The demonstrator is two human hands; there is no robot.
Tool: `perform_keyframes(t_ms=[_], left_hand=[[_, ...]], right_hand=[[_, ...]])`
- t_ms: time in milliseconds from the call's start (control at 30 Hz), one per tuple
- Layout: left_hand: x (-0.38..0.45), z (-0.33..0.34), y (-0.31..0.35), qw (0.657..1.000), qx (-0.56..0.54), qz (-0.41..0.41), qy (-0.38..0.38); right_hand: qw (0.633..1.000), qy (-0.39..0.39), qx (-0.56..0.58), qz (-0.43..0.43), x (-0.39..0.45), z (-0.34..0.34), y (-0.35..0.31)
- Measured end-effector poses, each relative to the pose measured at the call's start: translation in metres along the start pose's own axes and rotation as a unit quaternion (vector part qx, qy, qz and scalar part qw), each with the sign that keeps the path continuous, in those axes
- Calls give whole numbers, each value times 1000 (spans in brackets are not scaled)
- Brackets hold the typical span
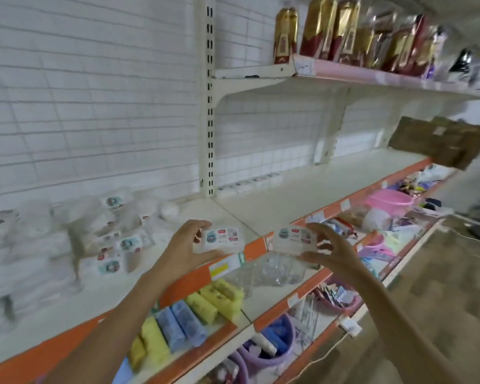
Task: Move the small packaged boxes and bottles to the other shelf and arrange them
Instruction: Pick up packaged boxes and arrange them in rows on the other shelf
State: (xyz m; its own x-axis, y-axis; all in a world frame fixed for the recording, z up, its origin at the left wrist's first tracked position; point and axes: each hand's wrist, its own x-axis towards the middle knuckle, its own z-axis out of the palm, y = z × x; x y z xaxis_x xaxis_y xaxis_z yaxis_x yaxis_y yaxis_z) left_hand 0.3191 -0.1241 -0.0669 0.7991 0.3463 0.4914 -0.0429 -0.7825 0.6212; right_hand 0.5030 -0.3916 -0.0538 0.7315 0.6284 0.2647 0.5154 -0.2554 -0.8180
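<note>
My left hand (pixel 187 245) grips a small clear packaged box (pixel 224 237) with a white label, held above the front edge of the white shelf (pixel 302 189). My right hand (pixel 331 248) holds a second, similar small box (pixel 295 239) just to the right of it, over the orange shelf edge. On the left part of the shelf lies a blurred pile of similar white and clear packages (pixel 75 239). The right part of the shelf is bare white board.
A cardboard box (pixel 438 141) sits at the far right of the shelf. Gold and red packs (pixel 344 31) stand on the upper shelf. Below are yellow and blue rolls (pixel 189 314), clear glasses (pixel 277 270), pink and purple tubs (pixel 388 200). A slotted upright post (pixel 209 106) divides the bays.
</note>
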Motion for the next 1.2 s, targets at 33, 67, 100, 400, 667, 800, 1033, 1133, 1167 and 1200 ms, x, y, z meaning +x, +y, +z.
perform_keyframes(t_ms=[33, 67, 100, 400, 667, 800, 1033, 1133, 1167, 1200], left_hand=[[5, 12, 3, 1000, -3, 0, -1], [10, 23, 5, 1000, -2, -1, -3], [15, 32, 6, 1000, 3, -2, -4], [89, 87, -5, 999, 33, -32, -15], [170, 113, -49, 993, 55, -100, 4], [192, 116, -67, 987, 73, -141, 17], [206, 116, -87, 969, 104, -221, 36], [208, 117, -90, 954, 116, -271, 48], [209, 117, -91, 950, 123, -282, 52], [209, 117, -92, 945, 131, -293, 58]], right_hand=[[1000, 6, 3, 6, -2, -9, 9], [1000, 12, 11, 15, -2, -17, 19], [999, 14, 20, 24, -2, -24, 27], [999, 12, 25, 29, 61, -57, 80], [999, -50, 8, 16, 176, -64, 110], [997, -69, 14, 12, 236, -65, 126], [991, -124, 52, -11, 316, -38, 145], [984, -165, 68, -20, 349, -17, 149], [980, -186, 67, -26, 359, -11, 148], [976, -205, 65, -32, 369, -4, 148]])
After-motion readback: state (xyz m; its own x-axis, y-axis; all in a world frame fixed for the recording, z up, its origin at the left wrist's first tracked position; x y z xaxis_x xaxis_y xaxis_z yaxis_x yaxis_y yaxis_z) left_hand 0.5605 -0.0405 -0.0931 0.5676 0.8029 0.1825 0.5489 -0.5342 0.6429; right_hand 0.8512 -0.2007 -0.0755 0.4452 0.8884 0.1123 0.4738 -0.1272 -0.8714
